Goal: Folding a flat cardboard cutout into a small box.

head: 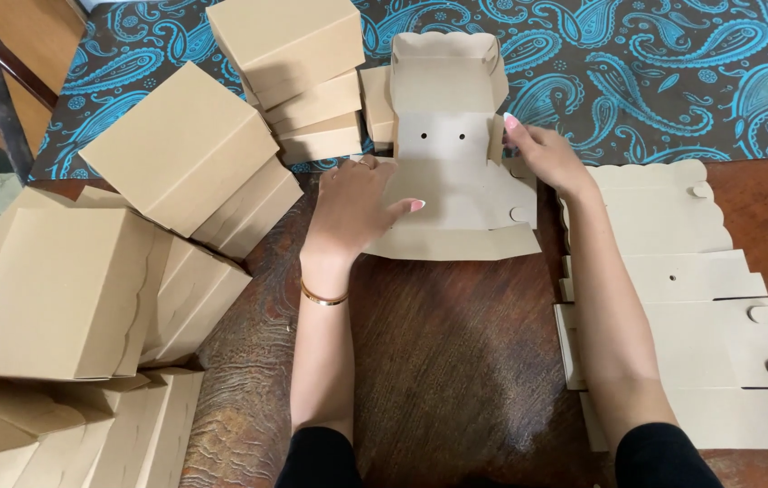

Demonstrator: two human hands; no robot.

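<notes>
On the dark brown wooden bench (456, 361) lay a half-folded tan cardboard box blank (452, 194) with a scalloped lid edge, its far part already raised into walls. The left hand (352, 212) rested flat on the blank's left flap, fingers (393, 206) stretched out and close together, gripping nothing. The right hand (546, 158) touched the blank's right side wall, fingers (518, 126) loosely curled against the card (whether they pinched it could not be told). A stack of flat tan cardboard blanks (673, 307) lay just right of the right forearm, and finished tan cardboard boxes (176, 149) were piled at the left, over a blue paisley cloth (655, 72).
</notes>
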